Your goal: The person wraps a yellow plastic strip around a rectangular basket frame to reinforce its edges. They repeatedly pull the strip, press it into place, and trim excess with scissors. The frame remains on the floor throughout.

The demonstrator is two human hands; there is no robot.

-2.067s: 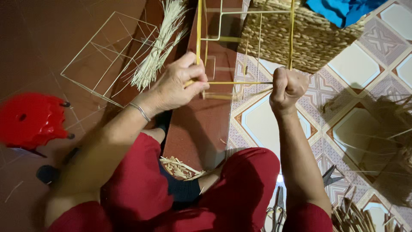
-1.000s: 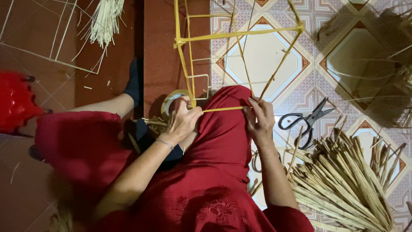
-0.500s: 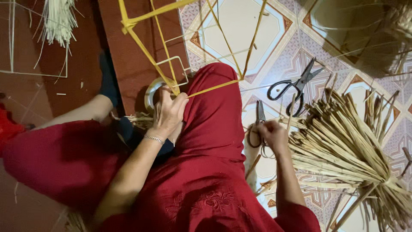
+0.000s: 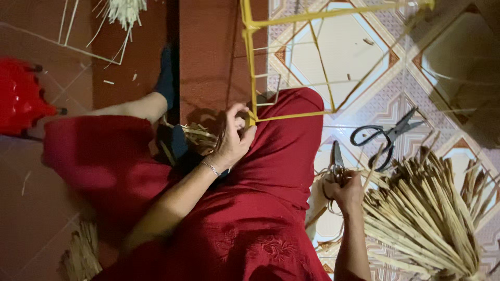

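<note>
I sit on the floor in red clothes. My left hand [image 4: 234,140] pinches the near corner of a yellow wire frame [image 4: 250,67] that rests against my raised knee. My right hand [image 4: 344,190] is down on the floor to my right, closed around the handles of a small pair of scissors [image 4: 335,158] whose blades point away from me. A thick bundle of dry straw stalks [image 4: 422,208] lies fanned out just right of that hand.
A larger pair of black-handled scissors [image 4: 383,136] lies on the patterned tiles beyond the straw. A red plastic stool [image 4: 21,96] stands at the left. Pale straw [image 4: 125,9] and a thin wire frame lie at the top left. A short straw bundle [image 4: 195,135] sits by my left leg.
My right hand let go of the yellow frame, dropped to the floor on my right and closed on the small scissors. My left hand kept its grip on the frame's corner.
</note>
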